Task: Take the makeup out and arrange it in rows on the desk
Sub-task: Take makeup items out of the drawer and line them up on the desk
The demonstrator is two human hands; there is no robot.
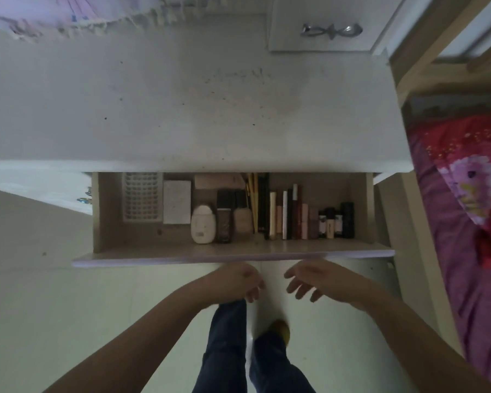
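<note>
The person is standing before a pale, speckled white desk surface [182, 109] with a light wooden drawer [233, 251] pulled open beneath its front edge. The makeup is lying wholly inside the drawer: a white oval squeeze bottle [203, 224], a dark brown glass foundation bottle [224, 219], a pale beige bottle [242, 219], a bundle of gold-handled brushes [253, 202], a packed row of slim pencils and tubes [287, 217] and a group of small dark-capped bottles [336, 221] at the right. A white plastic lattice tray [141, 197] and a white square compact [177, 201] are sitting at the left of the drawer.

Both hands are hanging just below the drawer front, holding nothing. The left hand [238, 279] is showing loosely curled fingers; the right hand [309, 280] is showing fingers spread and relaxed. Neither grip is closed on anything.

Judgement: the task is standing at its start; nothing is yet lying on the surface. The next move is calling for a reach over the drawer front and a pinch on one item, most easily the outermost pieces, since the slim tubes are touching one another.

Room for moving: the surface is offering broad bare space behind the drawer. A white cabinet door with a metal handle [330, 31] is bounding it at the far right, fringed pale cloth [68, 15] at the far left, and a bed with red floral bedding [471, 180] is lying just beyond the right edge.
</note>
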